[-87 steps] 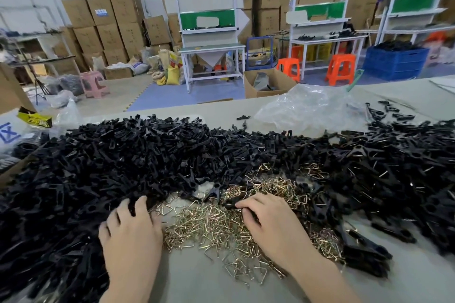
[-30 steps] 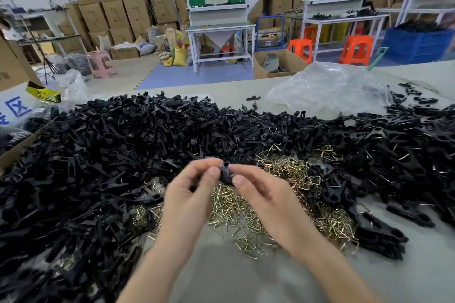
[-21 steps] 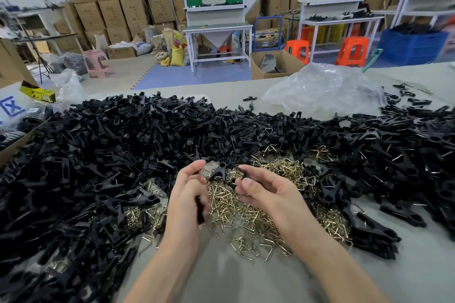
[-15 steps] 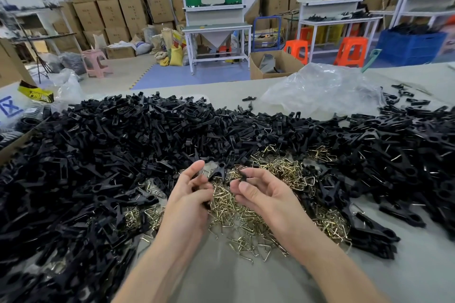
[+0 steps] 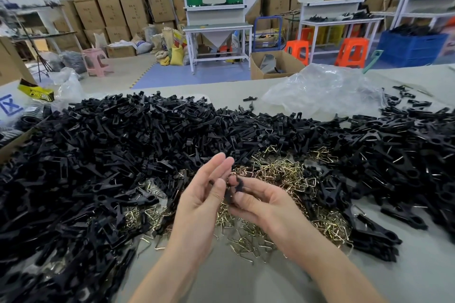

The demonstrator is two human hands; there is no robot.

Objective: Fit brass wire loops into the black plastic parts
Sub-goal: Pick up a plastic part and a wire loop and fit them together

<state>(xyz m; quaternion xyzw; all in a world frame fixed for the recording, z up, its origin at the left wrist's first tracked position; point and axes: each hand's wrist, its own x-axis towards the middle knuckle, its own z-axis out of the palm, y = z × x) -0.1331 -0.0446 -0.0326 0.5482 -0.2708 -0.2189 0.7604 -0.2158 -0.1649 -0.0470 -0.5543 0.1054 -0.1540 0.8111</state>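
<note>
Pinching one black plastic part [image 5: 233, 190] in my right hand [image 5: 263, 206], left hand [image 5: 202, 197] loose-fingered just beside it, I risk dropping it into the brass wire loops [image 5: 283, 174] heaped under both hands, since the grip looks fingertip-only and no loop shows seated.

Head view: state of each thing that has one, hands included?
left hand: fingers straight, gripping nothing
right hand: pinches black plastic part
black plastic part: held above the heap; loop fit too blurred to tell
brass wire loops: loose heap on table
black parts pile: loose, spread out
plastic bag: crumpled
cardboard box: open
</note>
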